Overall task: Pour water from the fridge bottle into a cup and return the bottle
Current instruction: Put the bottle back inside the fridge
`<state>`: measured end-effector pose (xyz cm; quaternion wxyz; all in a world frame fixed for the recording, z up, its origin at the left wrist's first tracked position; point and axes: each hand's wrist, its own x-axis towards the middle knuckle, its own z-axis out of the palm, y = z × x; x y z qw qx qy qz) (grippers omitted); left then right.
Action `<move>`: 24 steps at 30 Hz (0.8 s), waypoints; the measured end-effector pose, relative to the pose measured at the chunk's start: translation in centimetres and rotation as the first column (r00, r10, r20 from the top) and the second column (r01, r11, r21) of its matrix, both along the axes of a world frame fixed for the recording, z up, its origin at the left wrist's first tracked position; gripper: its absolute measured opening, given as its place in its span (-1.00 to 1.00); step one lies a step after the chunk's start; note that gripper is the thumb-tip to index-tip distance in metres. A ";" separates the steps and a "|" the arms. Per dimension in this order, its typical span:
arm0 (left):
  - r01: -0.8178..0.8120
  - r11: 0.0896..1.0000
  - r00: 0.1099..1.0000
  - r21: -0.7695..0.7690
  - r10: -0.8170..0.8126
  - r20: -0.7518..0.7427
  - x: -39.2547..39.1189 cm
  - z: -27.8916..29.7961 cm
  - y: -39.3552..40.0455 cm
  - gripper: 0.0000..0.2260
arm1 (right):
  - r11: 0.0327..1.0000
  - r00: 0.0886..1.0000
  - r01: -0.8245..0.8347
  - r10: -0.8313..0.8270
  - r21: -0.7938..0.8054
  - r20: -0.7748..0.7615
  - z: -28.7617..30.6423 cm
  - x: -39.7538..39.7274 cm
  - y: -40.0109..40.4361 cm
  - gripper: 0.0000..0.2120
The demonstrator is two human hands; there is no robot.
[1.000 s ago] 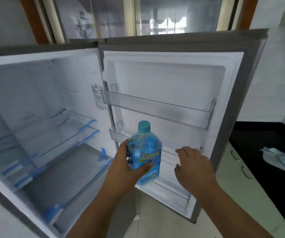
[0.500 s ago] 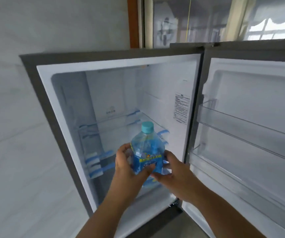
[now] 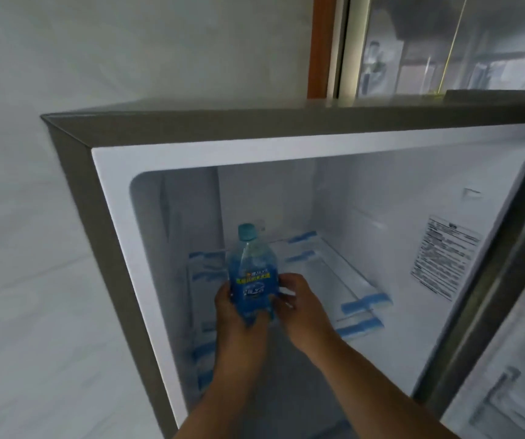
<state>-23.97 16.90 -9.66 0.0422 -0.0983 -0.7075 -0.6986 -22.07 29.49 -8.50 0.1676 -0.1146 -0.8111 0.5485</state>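
Both hands, left (image 3: 234, 307) and right (image 3: 299, 301), forward on outstretched forearms, fingers curled inward facing each other.

Both hands (image 3: 273, 307) hold the capped bottle (image 3: 251, 277) upright inside the open fridge (image 3: 109, 172).

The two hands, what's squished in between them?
The water bottle, upright, sits between the left hand and right hand in the head view.
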 end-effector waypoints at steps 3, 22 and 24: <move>-0.072 0.997 0.997 0.033 0.072 -0.002 -1.5 -0.4 1.1 -0.37 | 0.996 0.996 -0.067 0.070 -0.050 0.058 0.1 -2.6 0.0 -0.69; -0.279 0.960 0.960 -0.003 0.279 -0.036 -6.2 1.6 1.8 -0.43 | 0.924 0.910 -0.383 0.380 -0.017 0.164 3.2 -8.2 1.1 -0.48; -0.340 0.940 0.938 -0.020 0.337 -0.086 -5.6 2.0 1.6 -0.43 | 0.948 0.933 -0.317 0.311 0.004 0.179 3.1 -7.1 1.7 -0.27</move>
